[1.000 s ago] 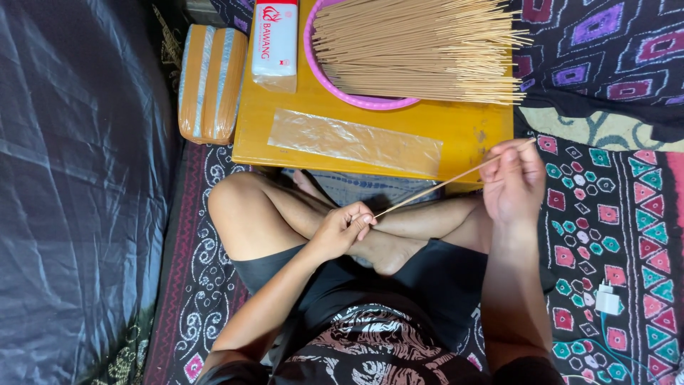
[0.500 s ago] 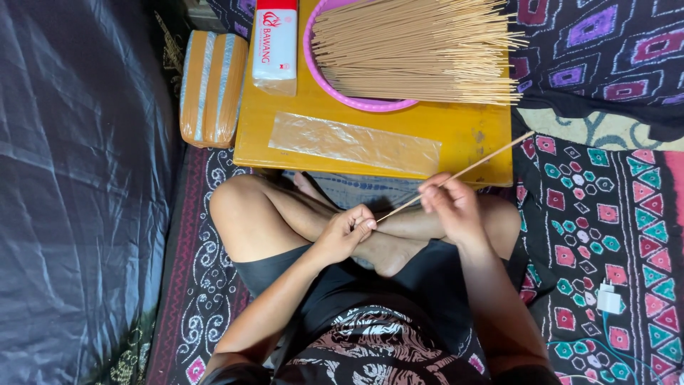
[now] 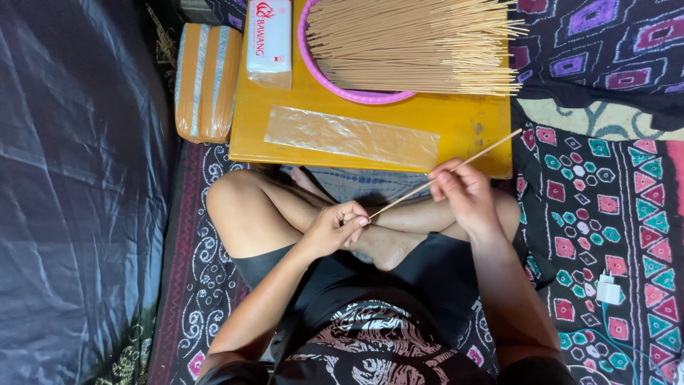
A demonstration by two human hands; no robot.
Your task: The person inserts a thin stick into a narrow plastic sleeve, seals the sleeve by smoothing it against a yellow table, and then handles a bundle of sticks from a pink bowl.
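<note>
Your left hand (image 3: 333, 229) sits low in the middle of the frame, over your crossed legs, its fingers pinched together on the near end of a thin stick (image 3: 442, 176); your right hand (image 3: 464, 192) is just right of centre, its fingers clamped around the same stick further along, so the stick slants up from your left hand through your right and ends over the right edge of the yellow worktop (image 3: 470, 128); on the patterned mat (image 3: 605, 214) at the lower right lies a small white charger (image 3: 608, 289); on the worktop, just beyond your hands, a clear plastic sleeve (image 3: 352, 135) lies flat; beyond it, at the top of the frame, a pink bowl (image 3: 356, 93) holds a heap of similar sticks (image 3: 413, 43), with a white packet (image 3: 268, 36) to its left; an orange striped cushion (image 3: 206, 78) lies beside the worktop at the upper left.
</note>
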